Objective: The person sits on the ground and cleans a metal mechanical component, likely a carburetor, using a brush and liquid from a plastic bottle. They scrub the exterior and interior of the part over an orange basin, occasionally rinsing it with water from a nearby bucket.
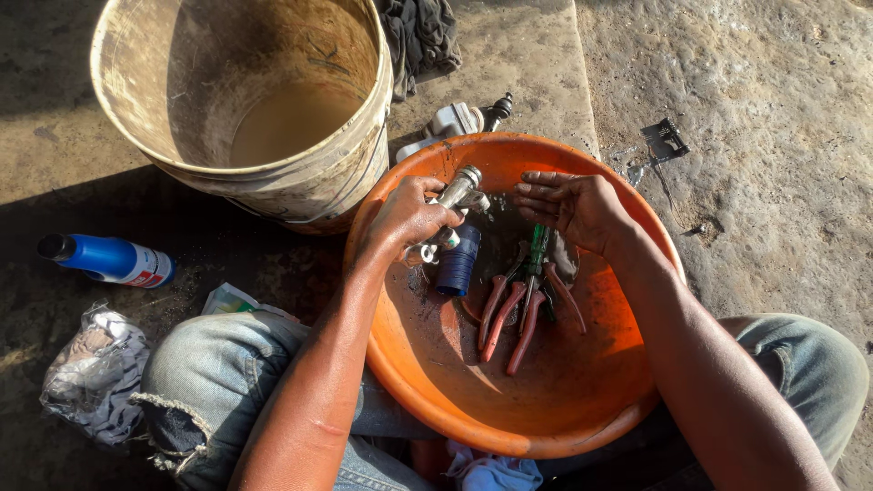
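Both hands work inside an orange basin resting on the person's lap. Left hand is closed around a metal tap fitting, held above a dark blue spool standing in the basin. Right hand is open, fingers spread loosely, palm turned toward the fitting and not touching it. Below it lie red-handled pliers on the basin's floor. Near the left knee sit a crumpled rag and a blue spray can lying on the ground. Beyond the basin stands a dirty bucket holding murky water, with a dark cloth just behind it.
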